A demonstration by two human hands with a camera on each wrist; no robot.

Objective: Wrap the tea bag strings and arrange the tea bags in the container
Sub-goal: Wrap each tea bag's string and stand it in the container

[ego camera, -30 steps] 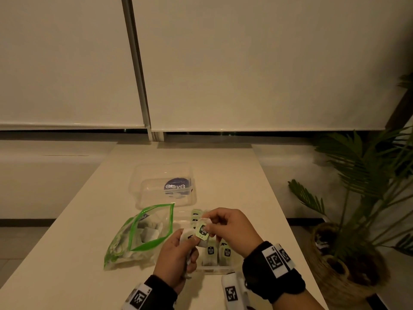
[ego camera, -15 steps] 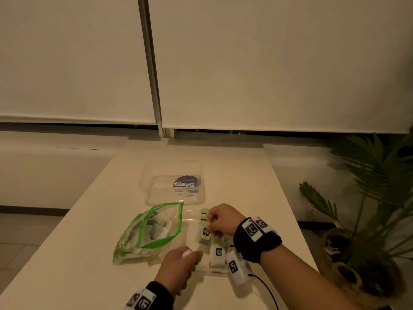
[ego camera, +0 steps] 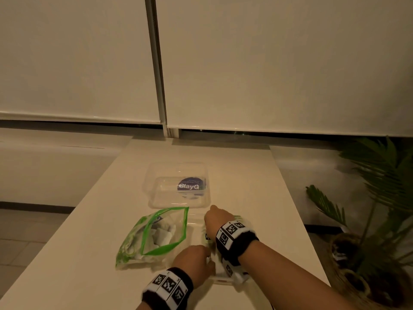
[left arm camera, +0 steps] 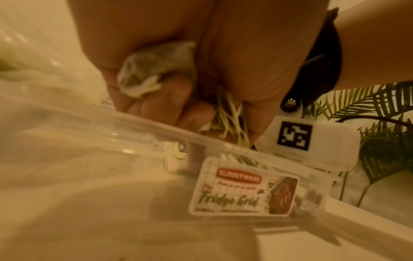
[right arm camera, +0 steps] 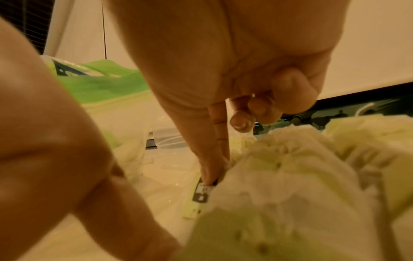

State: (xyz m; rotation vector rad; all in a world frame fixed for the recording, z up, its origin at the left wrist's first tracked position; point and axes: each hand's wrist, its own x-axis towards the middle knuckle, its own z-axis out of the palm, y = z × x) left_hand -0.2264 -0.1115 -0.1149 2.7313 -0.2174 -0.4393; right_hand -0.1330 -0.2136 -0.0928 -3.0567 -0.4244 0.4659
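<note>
My left hand [ego camera: 196, 258] rests at the near rim of the clear container [ego camera: 196, 221] and grips a crumpled tea bag [left arm camera: 154, 67]; its loose string [left arm camera: 225, 123] hangs from my fist [left arm camera: 178, 91]. My right hand [ego camera: 215, 220] reaches into the container. Its index finger [right arm camera: 214, 150] points straight down and presses on a green tag [right arm camera: 201, 196] beside a row of packed tea bags [right arm camera: 290, 167]. The thumb stays apart and the other fingers are curled. The container's rim [left arm camera: 156, 127] and its label [left arm camera: 243, 187] show in the left wrist view.
A green-edged zip bag [ego camera: 156, 236] holding several more tea bags lies left of the container. The clear lid [ego camera: 178, 186] with a blue sticker sits behind it. A potted palm [ego camera: 368, 220] stands on the floor beyond the table's right edge.
My right hand went from holding a tagged tea bag above the table down into the container. The left hand dropped to the container's near rim with its tea bag.
</note>
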